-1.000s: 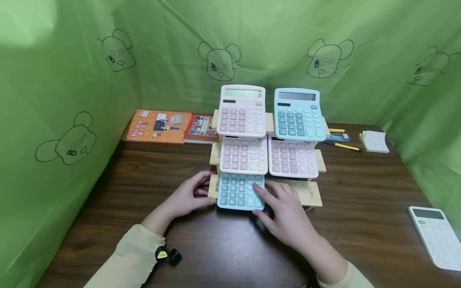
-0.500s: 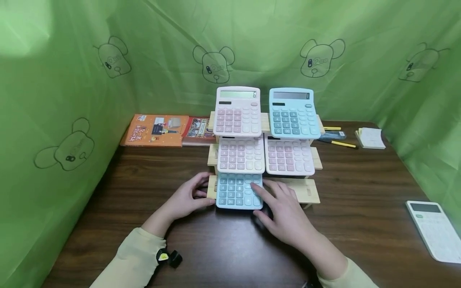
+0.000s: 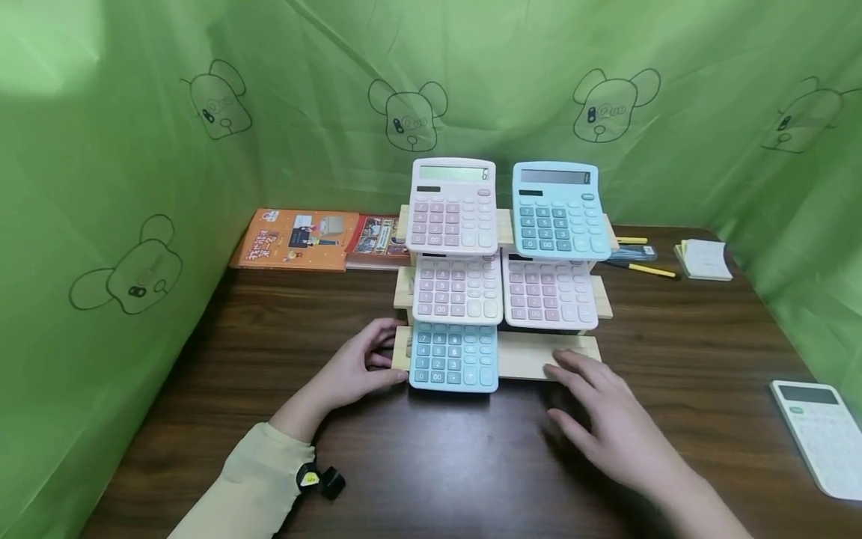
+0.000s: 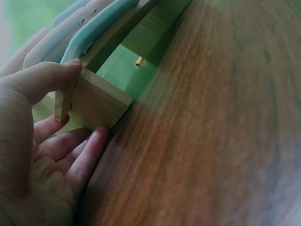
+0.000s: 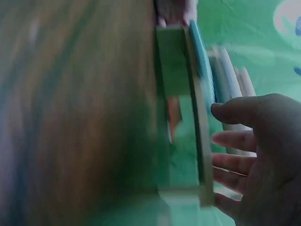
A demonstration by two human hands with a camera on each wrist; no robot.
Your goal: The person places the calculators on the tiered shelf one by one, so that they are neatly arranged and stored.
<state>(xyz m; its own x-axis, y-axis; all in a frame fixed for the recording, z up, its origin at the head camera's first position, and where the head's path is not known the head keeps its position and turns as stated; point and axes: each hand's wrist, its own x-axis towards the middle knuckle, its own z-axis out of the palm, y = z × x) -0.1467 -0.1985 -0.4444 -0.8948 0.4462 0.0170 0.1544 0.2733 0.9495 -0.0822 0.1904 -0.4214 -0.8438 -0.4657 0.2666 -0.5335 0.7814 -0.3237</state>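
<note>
A wooden tiered stand (image 3: 528, 355) holds calculators on three steps. On its bottom step, at the left, lies a blue calculator (image 3: 453, 361). My left hand (image 3: 353, 363) grips the left end of that step; in the left wrist view the thumb lies on top of the wooden end (image 4: 101, 101), fingers behind and below. Over the bare right part of the same step is my right hand (image 3: 602, 408), fingers spread and holding nothing. Two pink-keyed calculators (image 3: 458, 288) fill the middle step. On top sit a pink calculator (image 3: 453, 206) and another blue calculator (image 3: 560, 211).
An orange book (image 3: 296, 239) and a red book (image 3: 380, 238) lie behind the stand's left side. Yellow-and-black pens (image 3: 646, 268) and a notepad (image 3: 703, 260) are at the back right. A white calculator (image 3: 818, 438) lies far right. Green curtain (image 3: 498, 67) encloses the table.
My right hand has let go of the lower blue calculator and moved right, over the bare part of the bottom step. The left hand keeps its grip on the stand.
</note>
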